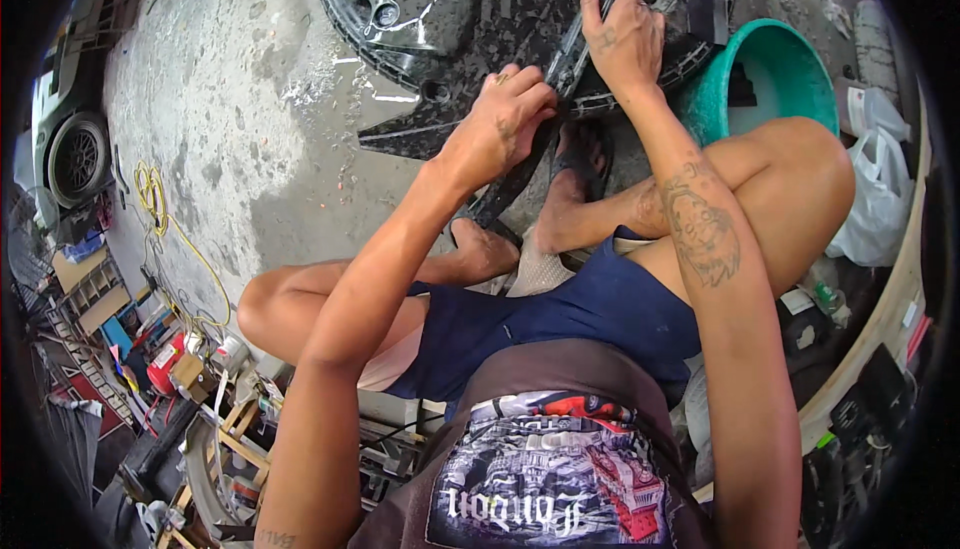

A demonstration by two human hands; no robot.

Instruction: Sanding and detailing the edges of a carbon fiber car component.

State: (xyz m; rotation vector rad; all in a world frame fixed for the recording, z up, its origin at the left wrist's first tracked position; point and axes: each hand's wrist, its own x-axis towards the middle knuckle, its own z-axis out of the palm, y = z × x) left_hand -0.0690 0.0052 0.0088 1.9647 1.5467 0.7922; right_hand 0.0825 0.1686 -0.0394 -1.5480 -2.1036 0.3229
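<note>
A long, narrow black strip (573, 61), which looks like plastic trim, slants across in front of me, its near end low between my feet. My left hand (505, 114) has its fingers curled round the strip's lower middle; what the fingertips press is hidden. Farther up, my right hand (625, 39) straddles the strip, thumb on one side and forefinger stretched along the other. Behind both hands lies a large, wet black molded panel (480, 39) with round recesses and a ribbed rim. The strip crosses over it; I cannot tell if they are joined.
A green bucket (710, 99) with cloudy liquid stands right of the panel. White plastic bags (875, 199) lie beyond my right knee. On the left are a car wheel (78, 159), a yellow hose or cord (195, 249) and cluttered tools and boxes. The concrete floor (230, 59) is wet in patches.
</note>
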